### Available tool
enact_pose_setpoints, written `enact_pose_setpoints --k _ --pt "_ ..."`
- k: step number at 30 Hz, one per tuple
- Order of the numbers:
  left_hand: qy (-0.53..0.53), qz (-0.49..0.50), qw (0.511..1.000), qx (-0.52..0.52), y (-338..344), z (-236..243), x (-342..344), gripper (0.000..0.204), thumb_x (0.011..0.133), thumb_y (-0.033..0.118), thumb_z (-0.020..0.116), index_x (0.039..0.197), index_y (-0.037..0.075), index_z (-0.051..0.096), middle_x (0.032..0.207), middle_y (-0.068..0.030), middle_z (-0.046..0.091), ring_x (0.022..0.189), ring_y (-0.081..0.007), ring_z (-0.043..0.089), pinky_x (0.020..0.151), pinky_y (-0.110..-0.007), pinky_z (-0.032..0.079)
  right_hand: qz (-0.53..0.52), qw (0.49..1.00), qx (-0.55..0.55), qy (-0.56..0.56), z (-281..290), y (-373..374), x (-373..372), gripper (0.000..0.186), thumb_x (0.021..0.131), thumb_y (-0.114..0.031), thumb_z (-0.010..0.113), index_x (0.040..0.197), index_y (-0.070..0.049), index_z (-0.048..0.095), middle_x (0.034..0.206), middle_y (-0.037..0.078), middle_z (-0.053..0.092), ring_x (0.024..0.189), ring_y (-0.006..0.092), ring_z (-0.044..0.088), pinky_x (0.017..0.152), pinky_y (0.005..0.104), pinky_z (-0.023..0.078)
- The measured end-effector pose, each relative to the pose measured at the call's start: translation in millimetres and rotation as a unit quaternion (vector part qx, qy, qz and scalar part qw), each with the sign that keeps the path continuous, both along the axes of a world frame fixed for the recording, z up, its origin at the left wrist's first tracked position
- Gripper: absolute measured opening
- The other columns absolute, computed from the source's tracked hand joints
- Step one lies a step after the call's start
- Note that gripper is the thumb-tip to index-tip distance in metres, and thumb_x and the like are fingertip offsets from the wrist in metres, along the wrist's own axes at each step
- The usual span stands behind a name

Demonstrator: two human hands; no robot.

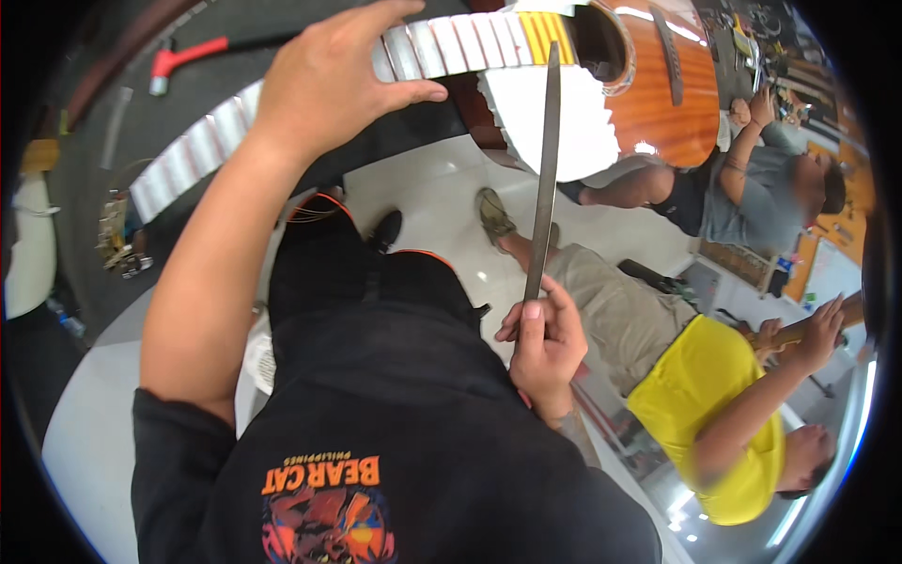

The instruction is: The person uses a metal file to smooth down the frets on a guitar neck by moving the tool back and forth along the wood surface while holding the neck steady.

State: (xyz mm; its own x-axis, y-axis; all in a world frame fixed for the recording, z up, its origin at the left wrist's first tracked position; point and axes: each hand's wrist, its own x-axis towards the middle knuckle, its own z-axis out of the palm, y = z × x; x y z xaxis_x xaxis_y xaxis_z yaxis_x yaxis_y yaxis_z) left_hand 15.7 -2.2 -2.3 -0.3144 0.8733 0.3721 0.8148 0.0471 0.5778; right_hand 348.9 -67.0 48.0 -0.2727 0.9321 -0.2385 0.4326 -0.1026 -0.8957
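Observation:
An acoustic guitar with a glossy orange-brown body lies across the top of the view, its neck running to the left. White tape strips cover the fretboard between the frets, with yellow strips near the soundhole. A torn white sheet covers part of the body beside the neck. My left hand is round the middle of the neck, thumb on the near side. In my right hand is a long flat metal file, gripped at its lower end. Its tip reaches up over the yellow strips.
A hammer with a red head lies on the dark work surface beyond the neck. Metal tuners show by the headstock end. On the right are a person in a yellow shirt and another in grey.

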Motion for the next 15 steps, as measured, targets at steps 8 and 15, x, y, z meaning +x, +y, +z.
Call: enact_pose_setpoints --k 8,15 --pt "0.09 -0.088 0.991 -0.045 -4 13 -10 0.072 0.079 0.047 0.086 0.133 0.005 0.064 0.128 -0.0164 0.068 0.121 -0.0357 0.063 0.104 -0.044 0.05 0.047 0.992 -0.082 0.083 -20 25 14 0.033 0.102 -0.008 0.061 0.133 0.004 0.061 0.072 -0.002 0.062 0.059 0.0022 0.051 0.056 0.0226 0.044" --pt "0.133 -0.048 0.972 -0.187 -56 42 -36 0.076 0.083 0.043 0.084 0.142 0.002 0.057 0.139 -0.0215 0.06 0.132 -0.0388 0.056 0.112 -0.045 0.044 0.121 0.979 -0.041 0.156 -27 53 -9 0.041 0.103 -0.013 0.061 0.143 -0.004 0.061 0.065 -0.001 0.055 0.057 0.0045 0.043 0.054 0.0256 0.039"
